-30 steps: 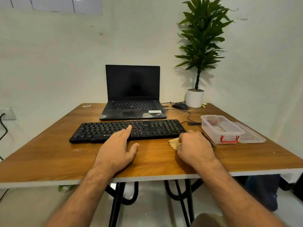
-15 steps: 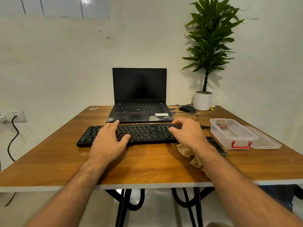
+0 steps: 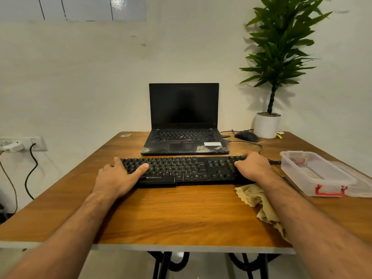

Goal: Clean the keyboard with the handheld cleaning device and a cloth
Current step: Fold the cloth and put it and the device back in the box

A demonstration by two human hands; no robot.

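The keyboard (image 3: 187,171) lies flat on the wooden worktop (image 3: 181,214), parallel to its near edge and just in front of the open laptop (image 3: 184,121), whose screen is dark. The cloth (image 3: 258,200), tan and crumpled, lies on the worktop just in front of the keyboard's right end, partly hidden under your right forearm.

To the right of the keyboard stands a clear plastic box (image 3: 314,172) with red latches, uncovered. Its lid (image 3: 360,188) lies beside it on the right. Something pale and a small red part show through the box wall; what they are cannot be told.

Your left hand (image 3: 118,178) clasps the left end of the keyboard. The thumb lies across the keys; the fingers (image 3: 117,161) curl round the far left corner, close together. Your right hand (image 3: 251,167) covers the right end, palm down, with its fingers bent over the number pad and far edge. Whether they clamp the keyboard or only rest on it cannot be told. Both forearms reach straight forward from the near edge.

At the far right stand a potted plant (image 3: 267,125) and a black mouse (image 3: 246,136) with its cable.
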